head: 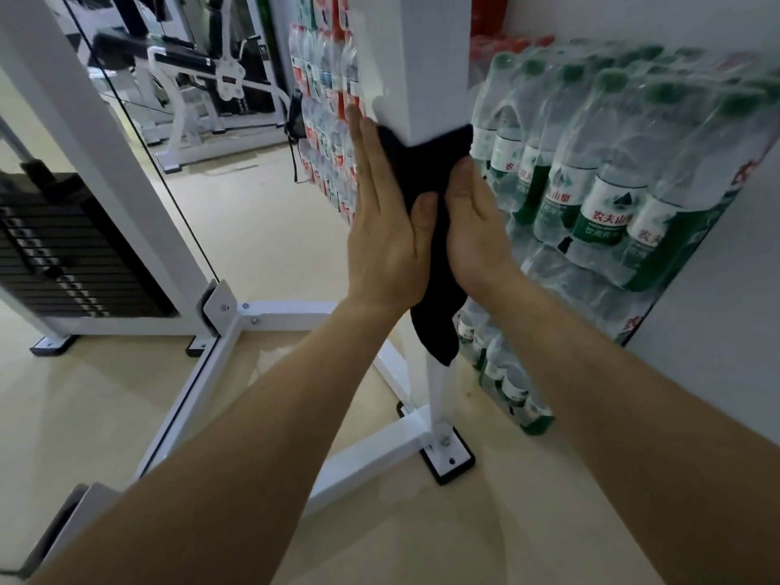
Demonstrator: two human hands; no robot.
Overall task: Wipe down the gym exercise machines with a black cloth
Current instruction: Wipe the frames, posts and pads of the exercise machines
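A black cloth point(426, 179) is wrapped around a white upright post point(415, 65) of the gym machine, its tail hanging down below my wrists. My left hand point(382, 230) lies flat with straight fingers against the cloth on the post's left side. My right hand point(475, 230) presses the cloth from the right side, thumb up against the fabric, the other fingers hidden behind the post. The post's lower part and its bolted foot plate point(447, 458) show beneath the cloth.
Shrink-wrapped packs of green-capped water bottles point(603, 175) are stacked right beside the post. More bottle packs point(329, 120) stand behind it. A weight stack point(55, 247), cable and white base bars point(291, 316) lie to the left on the beige floor.
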